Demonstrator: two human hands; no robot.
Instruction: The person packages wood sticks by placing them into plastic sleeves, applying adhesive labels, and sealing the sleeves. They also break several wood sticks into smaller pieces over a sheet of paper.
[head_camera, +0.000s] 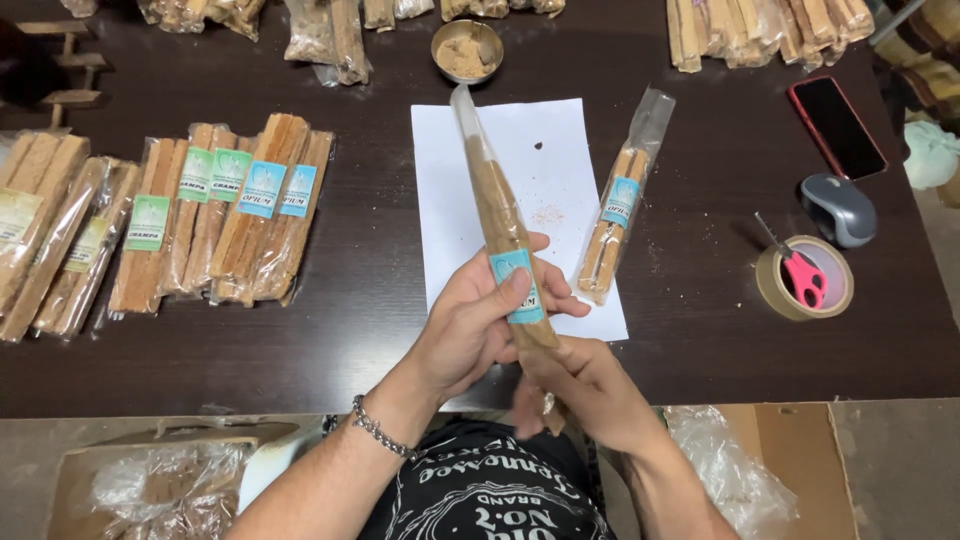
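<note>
Gripping a clear packet of sticks (503, 225) upright, the left hand (478, 325) is pressing its blue label while the right hand (585, 385) is clasping the bottom; sealing likely demands steadiness.

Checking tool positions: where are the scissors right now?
Head view, right side of the table: the scissors lie across the tape roll, just below the grey mouse.

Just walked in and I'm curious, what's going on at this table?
A person holds a long clear packet of brown sticks over a white paper sheet on a dark table. The left hand presses its blue label with the thumb; the right hand grips the bottom end. A second labelled packet lies on the sheet, and more finished packets lie in a row to the left.
</note>
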